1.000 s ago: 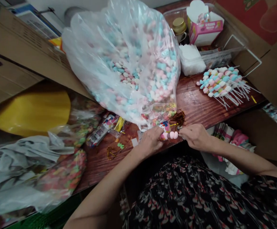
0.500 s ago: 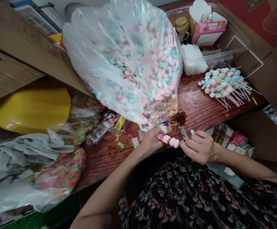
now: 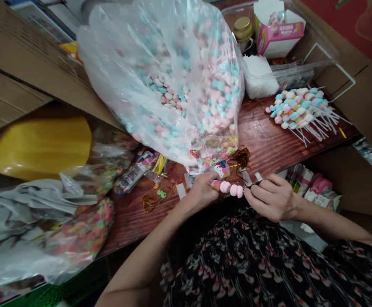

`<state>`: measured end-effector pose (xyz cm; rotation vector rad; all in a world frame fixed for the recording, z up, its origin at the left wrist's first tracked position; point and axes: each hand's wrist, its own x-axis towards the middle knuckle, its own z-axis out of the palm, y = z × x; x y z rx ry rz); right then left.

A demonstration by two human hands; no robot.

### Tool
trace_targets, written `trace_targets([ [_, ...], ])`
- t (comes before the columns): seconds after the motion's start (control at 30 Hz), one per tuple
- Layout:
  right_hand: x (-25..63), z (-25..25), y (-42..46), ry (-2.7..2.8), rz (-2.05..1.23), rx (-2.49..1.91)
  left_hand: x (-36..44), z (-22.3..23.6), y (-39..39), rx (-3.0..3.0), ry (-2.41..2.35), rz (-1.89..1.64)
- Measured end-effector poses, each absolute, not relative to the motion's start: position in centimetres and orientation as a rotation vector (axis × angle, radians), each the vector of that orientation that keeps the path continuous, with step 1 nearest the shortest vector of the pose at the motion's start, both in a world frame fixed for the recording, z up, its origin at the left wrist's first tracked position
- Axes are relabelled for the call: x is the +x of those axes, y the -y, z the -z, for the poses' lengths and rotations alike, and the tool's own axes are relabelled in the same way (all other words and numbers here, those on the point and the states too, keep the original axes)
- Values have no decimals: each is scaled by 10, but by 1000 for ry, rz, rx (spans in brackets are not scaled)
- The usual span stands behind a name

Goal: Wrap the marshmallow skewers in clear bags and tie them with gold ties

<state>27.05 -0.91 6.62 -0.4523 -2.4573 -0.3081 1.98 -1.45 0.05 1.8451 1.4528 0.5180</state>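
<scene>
Pink marshmallows (image 3: 231, 188) sit in a short row between my two hands, held low over the table's front edge. My left hand (image 3: 205, 188) is closed around the row's left end, which its fingers partly hide. At the row's other end, my right hand (image 3: 271, 198) is closed in a fist, gripping what looks like the thin stick through the marshmallows; most of it is hidden. Just beyond my hands lie a printed packet (image 3: 221, 169) and a brown tangle of ties (image 3: 242, 157).
A large clear bag of pastel marshmallows (image 3: 173, 96) fills the table's middle. On the right, a pile of marshmallow skewers (image 3: 297, 106) lies before a clear plastic bin (image 3: 317, 68). Bags of colourful gummy candy (image 3: 90, 230) and a yellow object (image 3: 39, 145) are at left.
My right hand has shifted slightly right, away from my left hand. The pink marshmallows have moved a little right with it, while both hands keep their grip.
</scene>
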Motion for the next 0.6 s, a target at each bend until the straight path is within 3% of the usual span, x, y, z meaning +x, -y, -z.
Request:
trace_targets([
  [0.6, 262, -44, -29, 2601, 130, -636, 19, -8, 15, 1902, -1222, -398],
])
